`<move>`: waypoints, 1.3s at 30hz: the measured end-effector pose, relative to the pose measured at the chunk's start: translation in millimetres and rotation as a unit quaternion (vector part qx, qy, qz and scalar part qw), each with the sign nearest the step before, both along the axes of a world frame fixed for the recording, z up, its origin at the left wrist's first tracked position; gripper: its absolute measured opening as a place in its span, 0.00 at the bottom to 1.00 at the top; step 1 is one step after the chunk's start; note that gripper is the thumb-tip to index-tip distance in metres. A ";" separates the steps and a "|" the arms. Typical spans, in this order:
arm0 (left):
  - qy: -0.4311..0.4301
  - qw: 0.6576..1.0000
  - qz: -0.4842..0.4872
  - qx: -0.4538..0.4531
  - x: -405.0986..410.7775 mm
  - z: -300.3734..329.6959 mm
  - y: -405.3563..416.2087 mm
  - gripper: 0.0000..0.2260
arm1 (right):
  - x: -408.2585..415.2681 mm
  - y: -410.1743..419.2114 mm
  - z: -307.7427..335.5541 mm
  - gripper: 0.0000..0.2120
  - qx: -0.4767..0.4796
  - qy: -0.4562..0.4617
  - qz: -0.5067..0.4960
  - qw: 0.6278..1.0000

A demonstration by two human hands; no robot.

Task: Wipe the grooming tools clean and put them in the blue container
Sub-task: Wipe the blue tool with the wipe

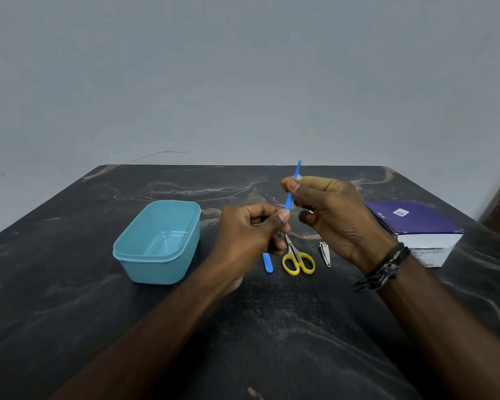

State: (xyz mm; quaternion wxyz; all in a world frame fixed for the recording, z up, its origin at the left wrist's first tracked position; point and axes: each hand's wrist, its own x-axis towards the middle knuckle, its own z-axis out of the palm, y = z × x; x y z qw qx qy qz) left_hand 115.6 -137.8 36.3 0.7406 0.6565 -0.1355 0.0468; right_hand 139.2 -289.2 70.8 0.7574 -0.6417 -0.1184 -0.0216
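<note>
Both hands pinch a slim blue plastic stick (288, 199): left hand (251, 235) low, right hand (334, 215) high; purple box (416, 223) beside right hand, label unreadable.

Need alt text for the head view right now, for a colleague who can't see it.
Both hands hold a thin blue tool above a dark table: left hand at its lower end, right hand pinching higher up. An empty blue container sits left; another blue tool, scissors, clippers and a purple box lie beyond.
</note>
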 end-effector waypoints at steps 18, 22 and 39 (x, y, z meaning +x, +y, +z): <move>-0.018 0.997 0.051 0.050 -1.8 -5.2 -2.9 0.03 | 2.7 -0.7 -2.5 0.17 0.032 0.010 -0.070 0.997; -0.035 0.994 0.077 0.063 -0.4 -4.5 -2.1 0.03 | 0.8 4.5 -5.7 0.20 0.010 0.015 -0.050 0.999; -0.073 0.988 0.105 0.091 -0.6 -5.4 -2.0 0.06 | 2.4 1.0 -5.2 0.13 0.004 0.016 -0.058 0.998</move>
